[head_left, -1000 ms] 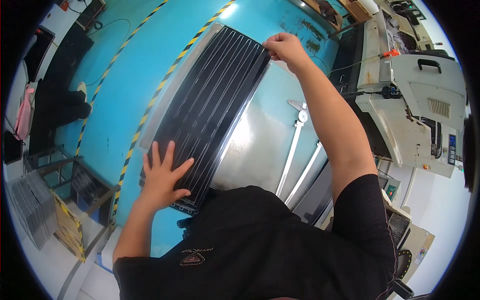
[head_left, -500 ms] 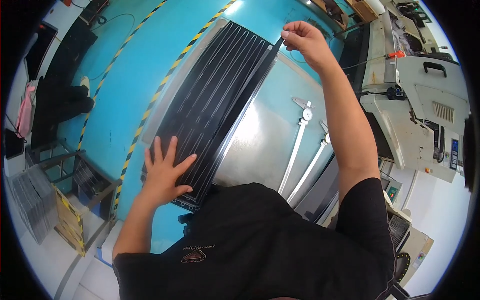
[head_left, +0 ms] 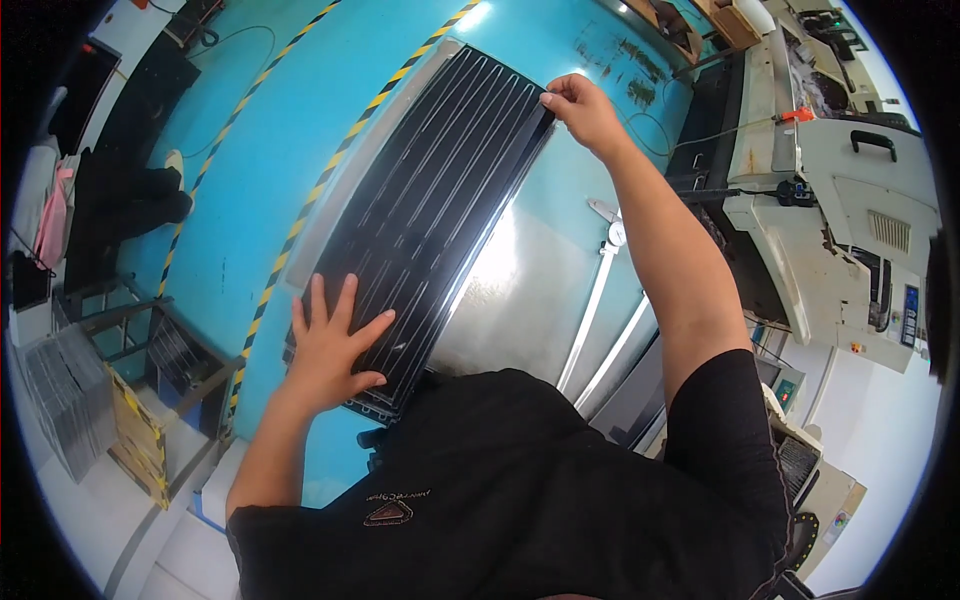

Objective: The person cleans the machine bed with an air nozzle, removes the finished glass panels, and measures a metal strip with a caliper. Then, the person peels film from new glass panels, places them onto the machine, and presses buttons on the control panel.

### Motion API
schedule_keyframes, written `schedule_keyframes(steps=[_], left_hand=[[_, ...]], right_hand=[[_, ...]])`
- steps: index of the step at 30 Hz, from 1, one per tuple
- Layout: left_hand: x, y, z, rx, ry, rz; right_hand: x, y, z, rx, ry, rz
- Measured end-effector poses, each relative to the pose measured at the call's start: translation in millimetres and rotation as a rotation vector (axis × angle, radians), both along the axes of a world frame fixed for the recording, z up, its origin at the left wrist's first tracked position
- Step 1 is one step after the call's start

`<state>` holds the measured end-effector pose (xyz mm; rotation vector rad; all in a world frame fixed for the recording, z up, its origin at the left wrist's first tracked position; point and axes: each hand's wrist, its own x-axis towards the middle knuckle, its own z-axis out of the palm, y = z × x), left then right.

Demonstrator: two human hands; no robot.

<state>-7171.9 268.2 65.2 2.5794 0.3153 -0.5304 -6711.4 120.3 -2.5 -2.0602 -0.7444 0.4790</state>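
Since a moment ago the right hand (head_left: pixel 583 110) has drawn back to the far corner of the long black ribbed panel (head_left: pixel 440 200), pinching its edge. The left hand (head_left: pixel 330 345) presses flat, fingers spread, on the panel's near end. The panel lies on the shiny metal desk (head_left: pixel 520 300).

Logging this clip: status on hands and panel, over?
Left hand flat on black panel, near end. Right hand pinching its far corner. Dial caliper lying beside the panel, apart.

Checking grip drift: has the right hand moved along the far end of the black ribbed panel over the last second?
Yes. The right hand went from the black ribbed panel's far edge out to its far right corner, toward the white machine. The left hand stayed flat on the near end.
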Motion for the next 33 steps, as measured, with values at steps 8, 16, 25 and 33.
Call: schedule_keyframes(steps=[8, 16, 25, 33], left_hand=[[-1, 1, -2, -0.005, -0.018, -0.009], [0, 0, -2, 0.011, -0.006, -0.02], [3, -1, 4, 0.009, -0.012, -0.026], [55, -6, 33, 0.132, -0.234, -0.197]], right_hand=[[-11, 3, 0, -0.135, -0.145, -0.063], [-19, 3, 2, -0.157, -0.151, -0.08], [-31, 0, 1, -0.249, -0.384, -0.207], [-142, -94, -9, -0.053, -0.192, -0.341]])
